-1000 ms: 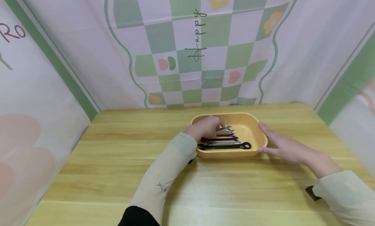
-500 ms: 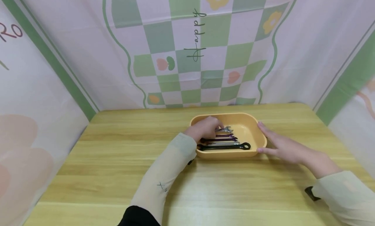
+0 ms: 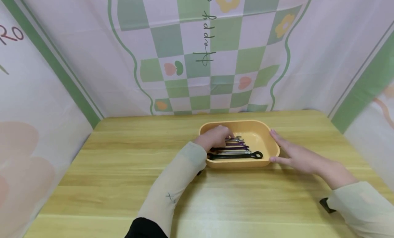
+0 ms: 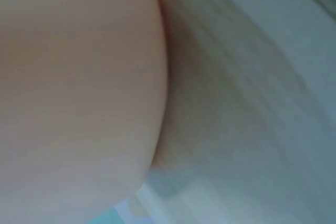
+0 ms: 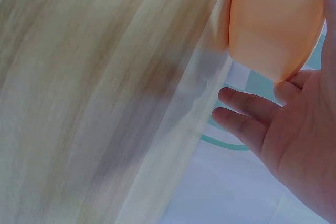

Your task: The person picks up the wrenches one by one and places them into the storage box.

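Observation:
A yellow oblong tray [image 3: 260,142] stands on the table and holds several wrenches in a row. Over its left end reaches my left hand [image 3: 215,136], with curled fingers on a silver open-end wrench [image 3: 237,139] at the far side of the row; the hand hides the wrench's left part. Nearer lie purple wrenches [image 3: 240,148], another silver wrench [image 3: 234,152] and a long black ratchet wrench [image 3: 237,156]. My right hand [image 3: 297,155] rests against the tray's right end, thumb at the near corner and straight fingers along the far one. In the left wrist view, skin fills much of the picture.
The wooden table [image 3: 123,169] extends around the tray. Behind it hangs a white cloth with a green checkered pattern [image 3: 197,87], and similar cloth covers both sides.
My left hand and the far silver wrench have shifted slightly toward the other wrenches. The right hand keeps its place at the tray's end.

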The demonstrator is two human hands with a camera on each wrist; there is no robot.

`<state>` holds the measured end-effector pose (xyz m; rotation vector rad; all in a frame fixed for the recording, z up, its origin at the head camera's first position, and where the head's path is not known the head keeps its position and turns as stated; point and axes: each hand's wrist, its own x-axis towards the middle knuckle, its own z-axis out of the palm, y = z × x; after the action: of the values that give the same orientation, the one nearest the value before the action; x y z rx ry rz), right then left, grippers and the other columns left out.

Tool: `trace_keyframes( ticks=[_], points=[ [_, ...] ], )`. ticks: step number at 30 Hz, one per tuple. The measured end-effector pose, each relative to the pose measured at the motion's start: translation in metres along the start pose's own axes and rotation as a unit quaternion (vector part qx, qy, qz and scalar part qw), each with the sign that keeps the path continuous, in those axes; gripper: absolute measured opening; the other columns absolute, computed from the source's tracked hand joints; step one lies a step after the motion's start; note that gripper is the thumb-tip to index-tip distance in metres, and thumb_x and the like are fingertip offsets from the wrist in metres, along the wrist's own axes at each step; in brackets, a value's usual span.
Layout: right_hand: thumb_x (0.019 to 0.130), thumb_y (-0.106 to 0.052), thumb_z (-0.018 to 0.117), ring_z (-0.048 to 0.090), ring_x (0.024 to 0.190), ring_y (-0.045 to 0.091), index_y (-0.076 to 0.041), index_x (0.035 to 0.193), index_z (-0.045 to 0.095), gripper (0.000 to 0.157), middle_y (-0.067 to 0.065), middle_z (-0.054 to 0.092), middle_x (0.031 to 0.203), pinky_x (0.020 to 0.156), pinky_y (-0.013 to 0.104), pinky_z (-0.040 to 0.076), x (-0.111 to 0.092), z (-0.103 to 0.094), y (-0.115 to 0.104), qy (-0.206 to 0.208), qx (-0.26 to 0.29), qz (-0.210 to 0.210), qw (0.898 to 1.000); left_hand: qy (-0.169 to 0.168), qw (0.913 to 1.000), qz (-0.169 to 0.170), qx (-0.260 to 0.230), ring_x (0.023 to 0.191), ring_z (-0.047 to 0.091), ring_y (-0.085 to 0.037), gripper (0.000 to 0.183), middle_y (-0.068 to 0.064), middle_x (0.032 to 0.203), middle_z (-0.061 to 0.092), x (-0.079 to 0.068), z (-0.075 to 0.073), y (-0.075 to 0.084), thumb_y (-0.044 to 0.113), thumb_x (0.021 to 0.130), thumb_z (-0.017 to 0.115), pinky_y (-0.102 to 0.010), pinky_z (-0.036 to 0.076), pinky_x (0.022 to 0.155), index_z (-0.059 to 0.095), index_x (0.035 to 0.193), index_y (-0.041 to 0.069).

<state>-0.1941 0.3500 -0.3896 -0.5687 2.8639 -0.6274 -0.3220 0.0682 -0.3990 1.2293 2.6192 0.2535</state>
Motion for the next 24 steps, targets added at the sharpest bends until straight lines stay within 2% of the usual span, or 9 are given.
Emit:
trace_keyframes(
  ticks=[10,24],
  points=[
    [0.102,-0.043,0.062,0.022,0.141,0.061,-0.013,0.164,-0.007,0.098,0.025,-0.001,0.166,0.111,0.071,0.023,0.0004,0.0014,0.0032,0.001,0.003,-0.003,1.000,0.000,1.0000,0.001,0.006,0.119,0.061,-0.017,0.044,-0.001,0.129,0.069,0.0019,0.0025,0.0000,-0.007,0.092,0.064,-0.023,0.047,0.099,0.071,0.131,0.012],
    [0.102,-0.043,0.062,0.021,0.141,0.061,-0.013,0.164,-0.008,0.098,0.027,0.000,0.166,0.111,0.071,0.022,0.0004,0.0009,0.0007,-0.002,0.004,0.003,1.000,0.000,0.9998,0.022,0.000,0.121,0.061,-0.015,0.046,-0.003,0.132,0.068,0.0043,0.0027,-0.0023,-0.010,0.092,0.062,-0.021,0.048,0.098,0.071,0.132,0.011]
  ],
)
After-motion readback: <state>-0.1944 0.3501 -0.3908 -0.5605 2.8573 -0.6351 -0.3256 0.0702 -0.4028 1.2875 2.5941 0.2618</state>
